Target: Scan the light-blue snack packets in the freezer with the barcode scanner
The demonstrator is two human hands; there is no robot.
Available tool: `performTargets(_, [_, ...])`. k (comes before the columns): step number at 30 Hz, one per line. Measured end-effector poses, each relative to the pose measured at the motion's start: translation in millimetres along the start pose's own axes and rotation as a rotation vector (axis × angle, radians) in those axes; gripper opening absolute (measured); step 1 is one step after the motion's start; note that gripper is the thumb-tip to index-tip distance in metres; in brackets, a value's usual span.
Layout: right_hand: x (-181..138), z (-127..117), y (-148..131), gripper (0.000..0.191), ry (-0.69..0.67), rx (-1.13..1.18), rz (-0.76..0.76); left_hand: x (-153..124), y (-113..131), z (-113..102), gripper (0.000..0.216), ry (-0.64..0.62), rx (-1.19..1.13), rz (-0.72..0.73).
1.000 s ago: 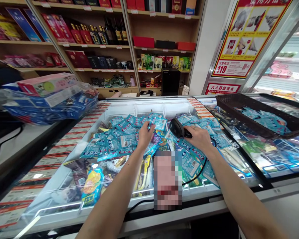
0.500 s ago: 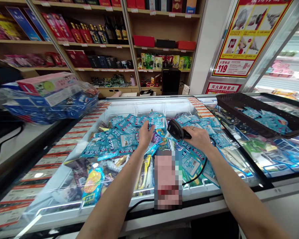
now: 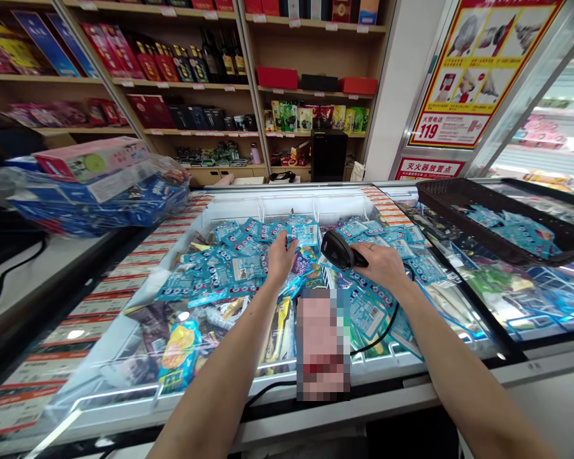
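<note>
My left hand [image 3: 280, 258] pinches the left end of a blue packet [image 3: 307, 234] that has a white barcode label. In my right hand [image 3: 381, 264] is a black barcode scanner [image 3: 337, 250], its head turned left toward that packet. The fingers wrap round the scanner's handle, and a black cable [image 3: 393, 322] curves down from it. Many more blue packets [image 3: 215, 274] lie spread on the glass top of a chest freezer [image 3: 287, 203], to the left and right of both hands. Wrapped frozen goods show through the glass.
A dark brown basket [image 3: 488, 233] at the right holds more blue packets. Plastic-wrapped blue boxes [image 3: 105, 191] are stacked at the left. A pixelated patch [image 3: 323, 344] hides part of the front edge. Shelves [image 3: 310, 92] with bottles and boxes stand behind the freezer.
</note>
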State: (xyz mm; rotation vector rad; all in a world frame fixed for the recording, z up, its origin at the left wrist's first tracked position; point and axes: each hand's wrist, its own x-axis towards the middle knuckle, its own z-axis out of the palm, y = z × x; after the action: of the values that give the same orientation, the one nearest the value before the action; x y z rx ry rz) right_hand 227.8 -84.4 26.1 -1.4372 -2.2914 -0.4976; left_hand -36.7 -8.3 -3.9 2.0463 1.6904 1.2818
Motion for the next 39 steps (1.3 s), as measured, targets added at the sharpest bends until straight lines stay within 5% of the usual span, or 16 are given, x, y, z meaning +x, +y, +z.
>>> performTargets(11, [-0.1, 1.7, 1.0, 0.038, 0.028, 0.000, -0.001, 0.0, -2.5, 2.4, 0.017, 0.009, -0.021, 0.000])
performTargets(17, [-1.2, 2.2, 4.8, 0.038, 0.084, -0.041, 0.070, 0.7, 0.1, 2.0, 0.028, 0.132, -0.106, -0.068])
performTargets(27, [-2.6, 6.5, 14.0, 0.042, 0.084, -0.048, 0.149, -0.7, 17.7, -14.4, 0.065, 0.335, 0.320, -0.143])
performTargets(29, [-2.5, 5.7, 14.2, 0.041, 0.084, -0.042, 0.159, -3.5, 21.5, -14.3, 0.060, 0.280, 0.348, 0.002])
performTargets(34, [-2.7, 3.3, 13.1, 0.040, 0.080, -0.051, 0.167, -6.8, 18.9, -4.6, 0.023, -0.157, 0.337, 0.428])
performTargets(39, [-3.2, 3.2, 13.7, 0.042, 0.064, -0.049, 0.172, -5.6, 10.2, 1.3, 0.024, -0.110, 0.459, 0.403])
